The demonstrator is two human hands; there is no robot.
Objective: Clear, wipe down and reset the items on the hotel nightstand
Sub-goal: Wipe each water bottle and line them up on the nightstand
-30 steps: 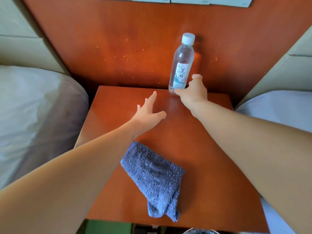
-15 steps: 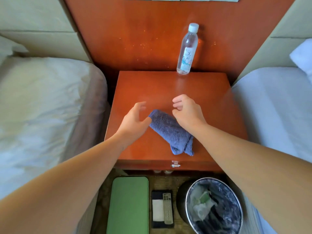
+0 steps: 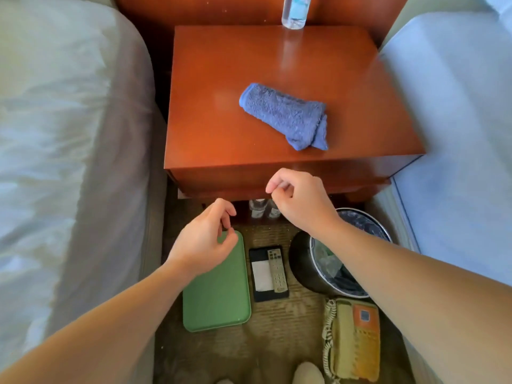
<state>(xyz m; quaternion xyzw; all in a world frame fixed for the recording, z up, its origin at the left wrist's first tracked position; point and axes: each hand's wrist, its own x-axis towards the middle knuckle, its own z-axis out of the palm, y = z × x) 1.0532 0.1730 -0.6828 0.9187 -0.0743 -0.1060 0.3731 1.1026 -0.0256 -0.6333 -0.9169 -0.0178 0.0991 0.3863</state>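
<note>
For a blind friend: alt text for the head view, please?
The empty left hand and right hand hover before a reddish wooden nightstand bearing a rolled blue terry cloth and clear plastic bottle. A green rectangular tray lies on the floor.

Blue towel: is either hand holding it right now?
No, the blue towel lies rolled on the nightstand top, while the left hand and right hand hang in front of it, holding nothing.

No legible text, bottle [image 3: 293, 12] label blurred
</note>
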